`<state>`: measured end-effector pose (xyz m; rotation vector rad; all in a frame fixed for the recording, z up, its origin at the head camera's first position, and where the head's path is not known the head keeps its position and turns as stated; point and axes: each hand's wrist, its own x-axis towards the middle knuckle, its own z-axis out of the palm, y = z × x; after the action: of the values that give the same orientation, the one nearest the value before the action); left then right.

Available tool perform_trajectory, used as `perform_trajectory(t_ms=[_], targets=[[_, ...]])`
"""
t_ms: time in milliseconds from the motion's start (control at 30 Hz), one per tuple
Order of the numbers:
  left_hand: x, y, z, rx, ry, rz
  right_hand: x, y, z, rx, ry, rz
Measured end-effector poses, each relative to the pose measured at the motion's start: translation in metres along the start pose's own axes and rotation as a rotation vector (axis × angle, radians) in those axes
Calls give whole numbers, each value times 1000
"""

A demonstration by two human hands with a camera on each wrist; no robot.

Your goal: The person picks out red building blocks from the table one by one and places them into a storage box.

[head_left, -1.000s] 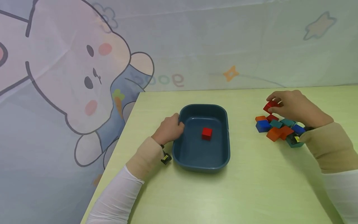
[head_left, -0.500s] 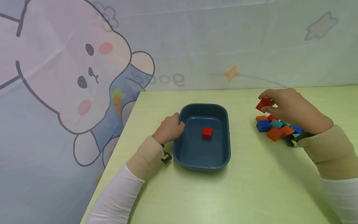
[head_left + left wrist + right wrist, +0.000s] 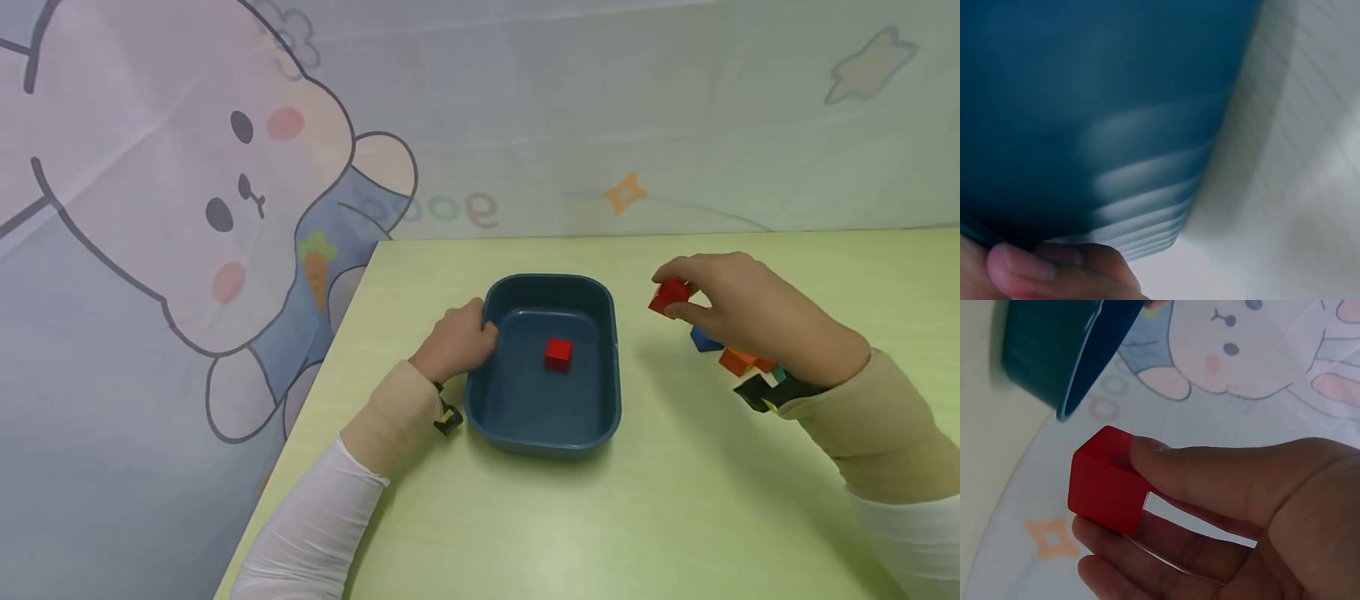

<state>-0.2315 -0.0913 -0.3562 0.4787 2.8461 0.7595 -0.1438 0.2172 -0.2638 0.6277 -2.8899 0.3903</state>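
"At two o'clock from the blue tray [image 3: 542,450], what's there?"

"The right hand [image 3: 757,312], thumb and fingers pinching a red cube [image 3: 671,296] in the air. At nine o'clock, the left hand [image 3: 453,340] grips the tray's rim, fingers curled."

"Do the views differ?"

"Only the head view shows a red block [image 3: 558,355] inside the tray, and coloured blocks [image 3: 737,361] on the surface [image 3: 525,533] at three o'clock. The right wrist view shows the pinch more clearly."

"Any change?"

"The cube has come nearer the tray; the left hand hasn't moved."
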Motion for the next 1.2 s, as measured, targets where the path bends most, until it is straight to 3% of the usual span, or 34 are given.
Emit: perform_trajectory(t_ms=[267,433,867,1200], targets=[[0,1,-1,-3,11,8,1,-25,8,20,52,-91],[-2,1,-2,-7,5,-2,5,-37,23,22,86,-182],[0,2,-1,0,3,-1,10,-43,59,2,-2,-221],[-1,2,-1,-5,-13,-21,11,-42,69,-8,-11,-234]])
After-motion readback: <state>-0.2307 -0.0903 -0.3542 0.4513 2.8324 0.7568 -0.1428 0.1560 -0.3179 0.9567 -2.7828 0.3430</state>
